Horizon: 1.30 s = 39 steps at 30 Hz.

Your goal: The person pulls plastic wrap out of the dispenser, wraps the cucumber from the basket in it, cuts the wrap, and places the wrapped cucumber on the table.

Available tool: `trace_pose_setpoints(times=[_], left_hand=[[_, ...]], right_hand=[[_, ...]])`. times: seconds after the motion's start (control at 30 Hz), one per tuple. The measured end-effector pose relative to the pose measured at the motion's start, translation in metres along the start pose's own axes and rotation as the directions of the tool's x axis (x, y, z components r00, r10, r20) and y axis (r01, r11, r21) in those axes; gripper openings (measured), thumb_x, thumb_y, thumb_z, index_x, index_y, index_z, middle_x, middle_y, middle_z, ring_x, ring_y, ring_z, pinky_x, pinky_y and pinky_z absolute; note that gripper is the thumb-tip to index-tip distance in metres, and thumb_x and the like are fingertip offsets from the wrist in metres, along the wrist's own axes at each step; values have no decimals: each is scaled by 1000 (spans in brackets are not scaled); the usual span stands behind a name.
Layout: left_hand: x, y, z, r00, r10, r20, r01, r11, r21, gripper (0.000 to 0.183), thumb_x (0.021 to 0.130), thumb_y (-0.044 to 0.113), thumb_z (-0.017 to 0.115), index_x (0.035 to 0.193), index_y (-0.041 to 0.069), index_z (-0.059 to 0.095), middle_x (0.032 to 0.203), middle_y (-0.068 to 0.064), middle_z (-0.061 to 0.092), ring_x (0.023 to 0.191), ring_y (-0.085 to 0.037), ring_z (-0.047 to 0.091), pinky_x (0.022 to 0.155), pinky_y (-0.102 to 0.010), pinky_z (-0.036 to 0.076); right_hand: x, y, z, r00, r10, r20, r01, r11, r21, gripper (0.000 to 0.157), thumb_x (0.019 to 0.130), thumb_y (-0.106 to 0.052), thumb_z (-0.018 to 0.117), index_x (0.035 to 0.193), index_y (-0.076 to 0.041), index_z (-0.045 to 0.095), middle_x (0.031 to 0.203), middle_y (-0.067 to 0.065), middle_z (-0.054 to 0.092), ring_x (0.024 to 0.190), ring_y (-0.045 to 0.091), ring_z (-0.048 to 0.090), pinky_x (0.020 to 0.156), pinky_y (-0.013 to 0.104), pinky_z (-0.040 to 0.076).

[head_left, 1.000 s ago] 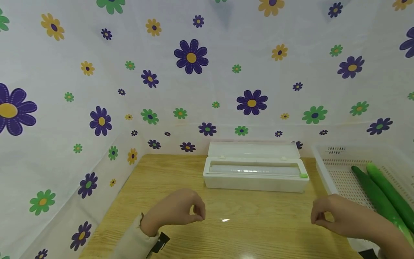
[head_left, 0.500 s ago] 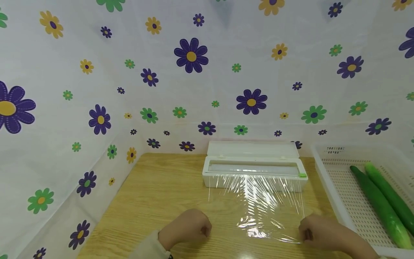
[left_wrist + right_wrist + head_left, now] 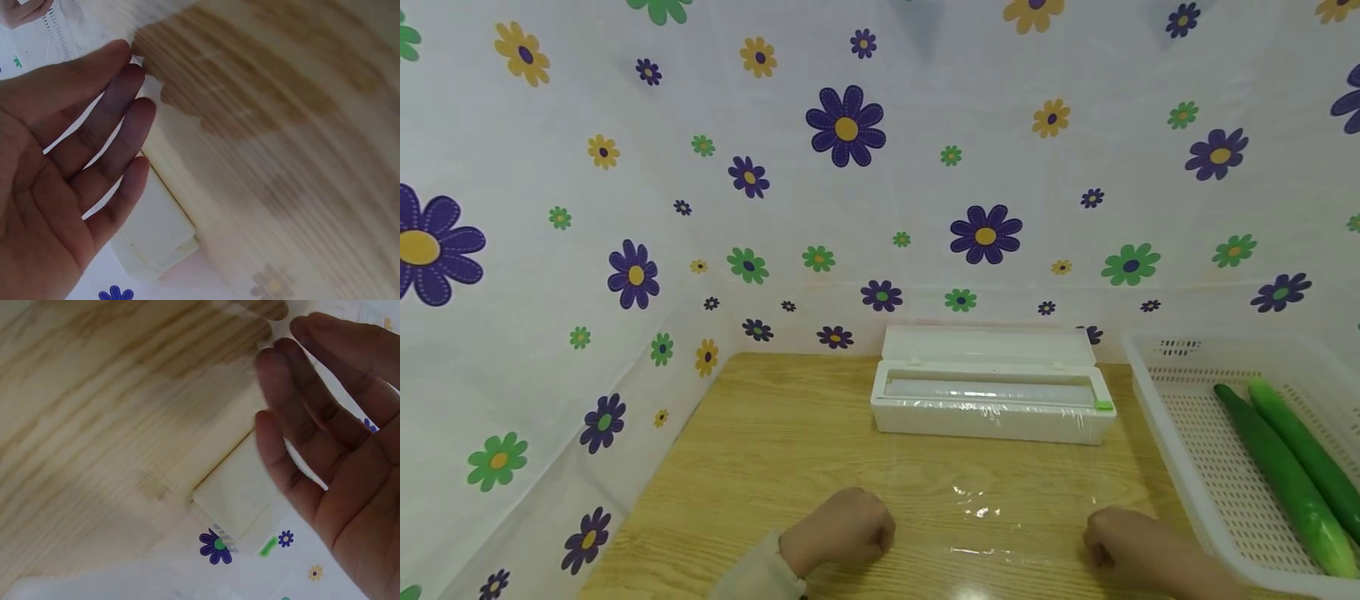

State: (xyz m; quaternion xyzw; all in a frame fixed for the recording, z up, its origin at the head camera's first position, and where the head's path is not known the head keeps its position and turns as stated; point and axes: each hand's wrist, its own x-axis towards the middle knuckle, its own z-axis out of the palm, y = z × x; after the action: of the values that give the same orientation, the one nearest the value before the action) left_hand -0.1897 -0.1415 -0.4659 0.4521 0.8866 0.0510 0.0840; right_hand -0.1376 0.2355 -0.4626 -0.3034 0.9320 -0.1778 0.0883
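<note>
A clear sheet of plastic wrap (image 3: 981, 512) stretches from the open white wrap dispenser (image 3: 992, 423) toward the near side of the wooden table; only its glints and faint edges show. At its near left corner, my left hand (image 3: 842, 529) pinches the film between thumb and fingertips, the other fingers loosely bent in the left wrist view. My right hand (image 3: 1131, 546) holds the near right corner likewise, thumb close to the fingertips in the right wrist view. Inside the dispenser lies a roll of wrap (image 3: 992, 390), and a green slider (image 3: 1102, 405) sits at its right end.
On the right stands a white perforated basket (image 3: 1180, 475) holding two green cucumbers (image 3: 1285, 475). The dispenser's lid (image 3: 988, 346) is tipped back near a flower-patterned sheet (image 3: 917, 183) that rises behind and at the left of the table.
Both hands have come nearer the body and closer together over the second. Bright streaks on the wrap, strong half a second ago, have thinned to small glints; the film looks flatter.
</note>
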Motion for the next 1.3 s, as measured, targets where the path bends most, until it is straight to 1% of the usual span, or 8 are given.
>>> trace_pose_setpoints(times=[0.17,0.33,0.47,0.73,0.9,1.1,1.2,1.3], left_hand=[[2,-6,-7,993,-85,78,95,986,-134,12,78,15,72,69,20,66,63,15,55,56,4,42,55,-11,38],[9,-7,-9,994,-98,45,104,980,-168,13,78,12,71,70,19,64,64,14,54,57,4,42,55,-12,39],[20,-2,-4,1000,-21,-20,19,995,-99,10,78,12,69,76,21,65,67,15,54,60,5,42,56,-9,36],[29,9,6,999,28,-19,-29,999,-33,16,77,7,67,85,21,69,76,14,63,64,7,47,59,-6,38],[31,16,7,998,46,-53,-47,999,-10,17,78,8,68,87,23,68,81,14,63,66,7,47,59,-5,37],[34,33,11,989,118,-83,-105,983,151,20,83,21,66,100,29,69,95,11,63,80,2,56,65,-10,44],[33,37,11,989,134,-66,-119,973,196,19,85,23,65,102,31,70,95,12,64,80,2,57,65,-11,45],[33,38,10,988,144,-62,-128,969,209,18,86,23,65,102,30,71,94,12,65,79,2,57,66,-11,46]], right_hand=[[0,-2,1,999,21,-25,-22,999,-31,31,67,-3,66,51,-20,47,51,-18,31,48,-3,25,43,15,26],[4,-3,-2,998,19,-52,-21,999,-39,30,70,-6,70,54,-21,50,52,-18,35,49,-4,27,43,16,27],[10,-7,-2,995,25,-96,-27,999,-22,33,71,-4,66,53,-21,45,53,-19,31,50,-5,25,43,15,25],[15,-7,3,997,-36,-69,35,999,-18,21,63,1,65,62,-20,67,61,-18,58,56,-5,36,48,17,38],[14,-7,4,998,-14,-55,12,1000,-27,17,65,-2,68,64,-20,69,60,-18,55,56,-5,35,48,17,36],[15,-8,3,998,-6,-63,3,999,-44,16,67,-5,71,62,-20,67,56,-18,47,53,-4,32,46,17,32],[13,-10,-6,994,-18,-107,7,995,-98,14,71,-9,72,64,-18,64,58,-16,50,53,-4,38,46,18,34],[6,-14,-32,986,20,-165,-45,987,-153,8,75,-13,73,73,-16,65,66,-13,59,58,0,50,51,21,43]])
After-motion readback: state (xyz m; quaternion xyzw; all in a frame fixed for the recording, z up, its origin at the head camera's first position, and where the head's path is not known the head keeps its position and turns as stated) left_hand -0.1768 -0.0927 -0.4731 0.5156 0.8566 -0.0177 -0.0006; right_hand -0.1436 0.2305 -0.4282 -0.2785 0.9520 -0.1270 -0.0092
